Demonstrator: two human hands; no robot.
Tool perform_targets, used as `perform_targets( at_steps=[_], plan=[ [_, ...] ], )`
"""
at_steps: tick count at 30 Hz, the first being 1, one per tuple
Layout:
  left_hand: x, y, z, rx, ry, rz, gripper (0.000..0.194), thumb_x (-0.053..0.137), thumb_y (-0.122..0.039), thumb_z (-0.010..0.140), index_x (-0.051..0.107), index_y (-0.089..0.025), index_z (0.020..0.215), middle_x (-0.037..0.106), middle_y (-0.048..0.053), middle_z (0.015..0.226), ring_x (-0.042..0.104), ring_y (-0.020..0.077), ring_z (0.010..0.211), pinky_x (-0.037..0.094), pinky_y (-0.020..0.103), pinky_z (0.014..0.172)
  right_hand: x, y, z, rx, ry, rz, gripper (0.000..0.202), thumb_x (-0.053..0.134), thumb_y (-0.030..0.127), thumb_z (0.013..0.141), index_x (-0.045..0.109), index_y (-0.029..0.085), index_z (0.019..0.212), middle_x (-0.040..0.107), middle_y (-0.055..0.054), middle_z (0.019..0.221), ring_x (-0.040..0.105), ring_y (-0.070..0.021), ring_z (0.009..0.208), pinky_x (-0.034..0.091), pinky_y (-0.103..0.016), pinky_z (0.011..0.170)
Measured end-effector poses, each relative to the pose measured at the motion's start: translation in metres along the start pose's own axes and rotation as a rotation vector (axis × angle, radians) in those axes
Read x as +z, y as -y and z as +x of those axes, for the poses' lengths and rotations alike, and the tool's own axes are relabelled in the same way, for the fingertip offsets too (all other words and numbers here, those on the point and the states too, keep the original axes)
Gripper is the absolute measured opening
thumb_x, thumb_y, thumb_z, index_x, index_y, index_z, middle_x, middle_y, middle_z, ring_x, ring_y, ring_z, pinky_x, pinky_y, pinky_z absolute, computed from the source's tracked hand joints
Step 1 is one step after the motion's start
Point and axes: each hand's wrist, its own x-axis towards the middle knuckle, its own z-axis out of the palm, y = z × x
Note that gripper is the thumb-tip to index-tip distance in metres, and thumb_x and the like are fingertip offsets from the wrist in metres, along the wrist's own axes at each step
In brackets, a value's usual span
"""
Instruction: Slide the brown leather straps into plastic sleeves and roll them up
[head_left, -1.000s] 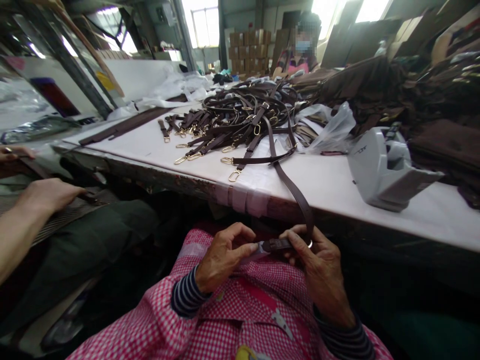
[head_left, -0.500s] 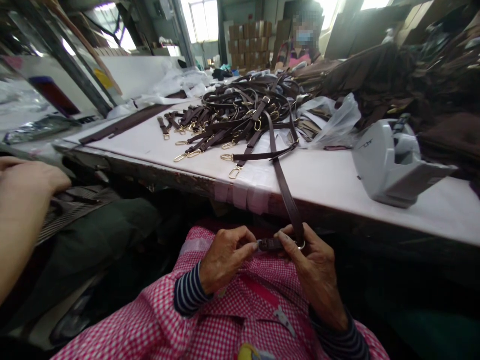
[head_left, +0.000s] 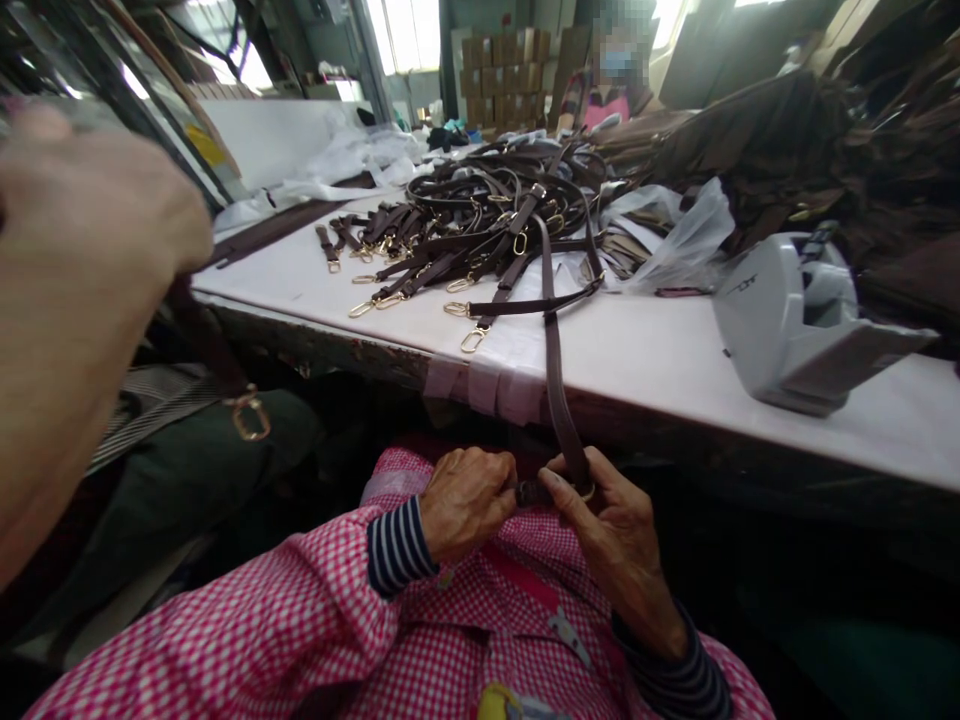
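Observation:
A dark brown leather strap runs from the pile on the table down to my lap. My right hand pinches it where it passes through a gold-coloured ring. Closed on the strap's short end is my left hand, its fingers curled so that the tip is hidden. Both hands stay close together just above the checked apron. On the table lies a heap of similar straps with gold clasps.
A grey-white tape dispenser stands on the table at right. Crumpled clear plastic lies beside the straps. Close on the left, a co-worker's arm reaches in, near a hanging strap with a gold clasp. Another person sits across the table.
My left hand has turned over and its fingers have curled more at the strap's end. The co-worker's arm has risen and moved inward, and a strap with a clasp now hangs near it.

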Motion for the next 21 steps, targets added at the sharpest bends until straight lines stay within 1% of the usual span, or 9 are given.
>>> perform_targets(
  at_steps=[2, 4, 6, 8, 10, 11, 14, 18, 21],
  plan=[
    [-0.002, 0.001, 0.001, -0.036, 0.002, -0.100, 0.018, 0.056, -0.031, 0.087, 0.066, -0.019, 0.081, 0.066, 0.003, 0.070, 0.058, 0.0191, 0.066, 0.027, 0.031, 0.060, -0.002, -0.001, 0.000, 0.004, -0.019, -0.014, 0.016, 0.068, 0.033, 0.094, 0.066, 0.021, 0.082, 0.056, 0.005, 0.064, 0.050, -0.0111, 0.055, 0.039, -0.022, 0.050],
    [-0.004, 0.005, 0.003, -0.071, 0.000, -0.258, 0.016, 0.058, -0.031, 0.081, 0.066, -0.018, 0.078, 0.064, 0.002, 0.068, 0.056, 0.0178, 0.065, 0.030, 0.030, 0.059, -0.004, -0.004, 0.000, 0.008, -0.036, -0.027, 0.017, 0.069, 0.034, 0.094, 0.066, 0.021, 0.083, 0.056, 0.005, 0.064, 0.050, -0.0112, 0.055, 0.039, -0.022, 0.050],
    [-0.005, 0.011, 0.006, -0.097, 0.017, -0.482, 0.012, 0.059, -0.028, 0.073, 0.065, -0.017, 0.074, 0.062, 0.002, 0.066, 0.054, 0.0163, 0.063, 0.032, 0.028, 0.057, -0.007, -0.007, 0.000, 0.015, -0.041, -0.032, 0.017, 0.069, 0.034, 0.094, 0.066, 0.021, 0.083, 0.058, 0.005, 0.064, 0.052, -0.0116, 0.056, 0.040, -0.022, 0.051],
    [-0.004, 0.017, 0.009, -0.125, 0.061, -0.739, 0.012, 0.059, -0.026, 0.065, 0.063, -0.016, 0.071, 0.061, 0.001, 0.063, 0.051, 0.0138, 0.058, 0.034, 0.025, 0.054, -0.008, -0.009, 0.001, 0.025, -0.040, -0.030, 0.017, 0.069, 0.035, 0.094, 0.066, 0.022, 0.084, 0.059, 0.005, 0.066, 0.053, -0.0119, 0.058, 0.041, -0.022, 0.052],
    [-0.002, 0.021, 0.010, -0.149, 0.098, -0.932, 0.015, 0.060, -0.027, 0.062, 0.062, -0.015, 0.072, 0.060, 0.000, 0.061, 0.047, 0.0110, 0.052, 0.034, 0.023, 0.050, -0.008, -0.009, 0.001, 0.028, -0.035, -0.022, 0.017, 0.069, 0.036, 0.095, 0.066, 0.022, 0.084, 0.059, 0.005, 0.066, 0.053, -0.0119, 0.059, 0.041, -0.022, 0.053],
    [0.000, 0.023, 0.010, -0.154, 0.101, -0.981, 0.016, 0.060, -0.027, 0.063, 0.062, -0.015, 0.073, 0.061, -0.001, 0.061, 0.046, 0.0100, 0.051, 0.034, 0.023, 0.050, -0.007, -0.009, 0.001, 0.026, -0.034, -0.016, 0.017, 0.069, 0.036, 0.095, 0.066, 0.022, 0.085, 0.058, 0.005, 0.066, 0.053, -0.0118, 0.058, 0.041, -0.021, 0.052],
    [0.007, 0.024, 0.008, -0.135, 0.071, -0.989, 0.019, 0.063, -0.031, 0.069, 0.063, -0.014, 0.078, 0.063, 0.000, 0.064, 0.051, 0.0102, 0.052, 0.038, 0.022, 0.051, -0.007, -0.008, 0.000, 0.020, -0.035, -0.012, 0.017, 0.069, 0.035, 0.095, 0.066, 0.022, 0.085, 0.058, 0.005, 0.065, 0.053, -0.0116, 0.058, 0.040, -0.022, 0.052],
    [0.019, 0.024, 0.006, -0.082, 0.055, -0.891, 0.026, 0.065, -0.039, 0.079, 0.065, -0.014, 0.084, 0.067, 0.003, 0.070, 0.061, 0.0157, 0.060, 0.045, 0.026, 0.057, -0.007, -0.007, -0.001, 0.016, -0.047, -0.015, 0.016, 0.070, 0.035, 0.094, 0.067, 0.022, 0.085, 0.058, 0.005, 0.065, 0.054, -0.0116, 0.058, 0.041, -0.021, 0.052],
    [0.023, 0.024, 0.006, -0.083, 0.037, -0.805, 0.025, 0.064, -0.040, 0.081, 0.066, -0.015, 0.085, 0.069, 0.005, 0.069, 0.065, 0.0197, 0.064, 0.046, 0.028, 0.059, -0.007, -0.007, -0.001, 0.015, -0.043, -0.011, 0.016, 0.069, 0.035, 0.094, 0.067, 0.022, 0.086, 0.059, 0.005, 0.066, 0.054, -0.0115, 0.058, 0.041, -0.021, 0.052]
  ],
)
